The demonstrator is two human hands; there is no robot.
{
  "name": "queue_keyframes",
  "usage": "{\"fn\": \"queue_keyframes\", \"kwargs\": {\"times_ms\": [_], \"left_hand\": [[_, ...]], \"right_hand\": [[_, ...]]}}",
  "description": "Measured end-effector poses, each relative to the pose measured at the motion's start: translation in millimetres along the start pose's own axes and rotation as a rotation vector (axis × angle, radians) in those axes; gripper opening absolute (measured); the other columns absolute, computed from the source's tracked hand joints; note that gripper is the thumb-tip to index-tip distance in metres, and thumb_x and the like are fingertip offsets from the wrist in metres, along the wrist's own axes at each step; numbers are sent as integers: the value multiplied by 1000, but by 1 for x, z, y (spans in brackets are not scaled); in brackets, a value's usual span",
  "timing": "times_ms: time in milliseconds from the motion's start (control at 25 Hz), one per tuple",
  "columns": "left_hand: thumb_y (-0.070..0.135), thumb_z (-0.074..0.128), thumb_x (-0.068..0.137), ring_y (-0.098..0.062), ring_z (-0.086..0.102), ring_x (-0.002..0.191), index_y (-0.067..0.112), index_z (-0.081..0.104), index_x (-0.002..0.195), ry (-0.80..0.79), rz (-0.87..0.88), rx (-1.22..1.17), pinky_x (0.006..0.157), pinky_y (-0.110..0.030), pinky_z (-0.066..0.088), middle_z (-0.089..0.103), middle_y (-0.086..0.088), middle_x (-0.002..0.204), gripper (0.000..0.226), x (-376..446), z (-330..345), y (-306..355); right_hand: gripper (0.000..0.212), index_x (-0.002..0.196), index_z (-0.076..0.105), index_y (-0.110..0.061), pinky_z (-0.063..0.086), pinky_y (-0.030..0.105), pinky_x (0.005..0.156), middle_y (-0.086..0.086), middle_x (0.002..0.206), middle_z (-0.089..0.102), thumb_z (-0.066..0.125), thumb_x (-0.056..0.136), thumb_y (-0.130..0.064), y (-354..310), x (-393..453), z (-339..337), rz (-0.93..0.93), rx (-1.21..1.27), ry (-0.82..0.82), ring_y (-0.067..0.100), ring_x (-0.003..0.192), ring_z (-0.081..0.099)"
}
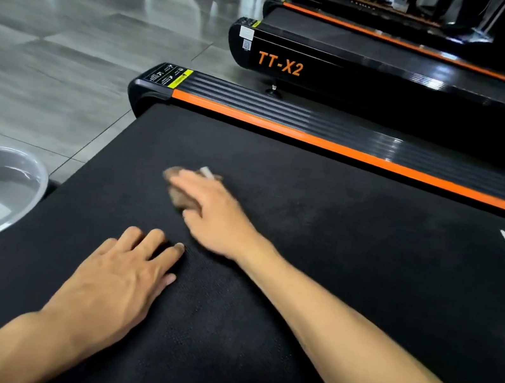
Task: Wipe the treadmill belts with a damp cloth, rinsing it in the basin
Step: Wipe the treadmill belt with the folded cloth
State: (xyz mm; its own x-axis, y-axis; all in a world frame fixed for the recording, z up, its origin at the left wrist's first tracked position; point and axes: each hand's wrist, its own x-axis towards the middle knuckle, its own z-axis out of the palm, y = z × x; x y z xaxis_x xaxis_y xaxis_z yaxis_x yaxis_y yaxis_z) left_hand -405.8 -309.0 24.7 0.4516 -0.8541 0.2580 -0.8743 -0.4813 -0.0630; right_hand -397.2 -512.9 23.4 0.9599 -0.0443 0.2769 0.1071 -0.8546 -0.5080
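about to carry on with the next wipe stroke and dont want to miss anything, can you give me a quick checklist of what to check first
1. Right hand on the crumpled brown cloth: ok, it presses the cloth onto the belt, though blurred.
2. Cloth flat on the black textured treadmill belt: ok.
3. Left hand out of the wiping path: ok, it rests flat on the belt nearer the person.
4. Round grey plastic basin nearby for rinsing: ok, it sits on the floor by the belt's left edge, with water in it.
5. Cloth damp enough: cannot tell.
6. Belt area beyond the cloth clean: cannot tell.
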Motion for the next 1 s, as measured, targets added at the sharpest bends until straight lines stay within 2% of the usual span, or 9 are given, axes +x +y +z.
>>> {"fn": "queue_keyframes", "kwargs": {"times_ms": [80, 160, 240, 320, 400, 520, 800, 880, 1000], "left_hand": [[42, 29, 95, -23, 50, 78, 14, 64, 123, -5, -8, 13, 59, -37, 50, 57, -1, 101, 53, -1, 1, 0], [42, 29, 95, -24, 51, 80, 14, 63, 124, -11, -18, 15, 59, -38, 50, 58, -1, 103, 53, -1, 3, 0], [41, 29, 95, -24, 51, 81, 14, 62, 126, -14, -11, 15, 60, -37, 50, 57, -1, 104, 52, -3, 4, 0], [40, 29, 95, -24, 51, 81, 13, 61, 126, -14, -1, 9, 60, -37, 49, 57, -1, 104, 52, -3, 5, -1], [40, 29, 95, -24, 50, 81, 14, 61, 127, -11, -19, 10, 60, -38, 48, 56, -1, 103, 52, -2, 5, -2], [41, 29, 96, -25, 49, 83, 15, 59, 129, -50, -14, 10, 64, -38, 49, 55, -1, 106, 52, -2, 5, -1], [43, 27, 97, -24, 47, 84, 15, 57, 132, -73, -15, 25, 63, -38, 45, 55, -3, 110, 54, -4, 3, -3], [43, 27, 97, -23, 47, 86, 16, 57, 133, -75, -24, 19, 65, -37, 45, 55, -2, 111, 54, -4, 2, -3], [43, 27, 95, -22, 47, 88, 20, 57, 132, -102, -70, -40, 67, -36, 46, 54, 1, 111, 53, -2, 1, 1]], "right_hand": [[50, 122, 65, -3, 11, 14, 117, 15, 138, 56, 45, 77, 4, 4, -1, -2, -191, -71, -85, 25, 126, 43], [50, 111, 68, -2, 32, 35, 110, 14, 126, 62, 37, 73, -3, 45, 11, -20, -160, -186, -21, 33, 113, 52], [44, 111, 67, -4, 38, 41, 100, 13, 123, 61, 39, 77, -6, 97, 17, -56, 181, -274, 124, 38, 110, 50], [36, 119, 59, -9, 36, 42, 103, 10, 128, 54, 46, 86, -9, 135, 10, -85, 634, -339, 239, 36, 120, 43], [42, 128, 50, -9, 29, 44, 110, 9, 132, 51, 51, 86, -14, 136, 17, -84, 876, -399, 301, 32, 128, 39], [44, 128, 52, -10, 32, 38, 110, 11, 133, 53, 52, 84, -16, 88, 57, -54, 752, -265, 251, 32, 132, 38], [50, 127, 62, -6, 19, 41, 118, 10, 141, 52, 43, 82, 5, -13, 37, 20, -60, -119, -180, 33, 137, 37], [56, 123, 65, -6, 23, 42, 117, 11, 135, 57, 39, 73, -3, 24, 28, 0, -35, -208, -90, 34, 129, 46], [50, 117, 67, -11, 35, 41, 107, 7, 126, 61, 36, 78, -8, 91, 16, -49, 301, -307, 121, 33, 122, 49]]}}
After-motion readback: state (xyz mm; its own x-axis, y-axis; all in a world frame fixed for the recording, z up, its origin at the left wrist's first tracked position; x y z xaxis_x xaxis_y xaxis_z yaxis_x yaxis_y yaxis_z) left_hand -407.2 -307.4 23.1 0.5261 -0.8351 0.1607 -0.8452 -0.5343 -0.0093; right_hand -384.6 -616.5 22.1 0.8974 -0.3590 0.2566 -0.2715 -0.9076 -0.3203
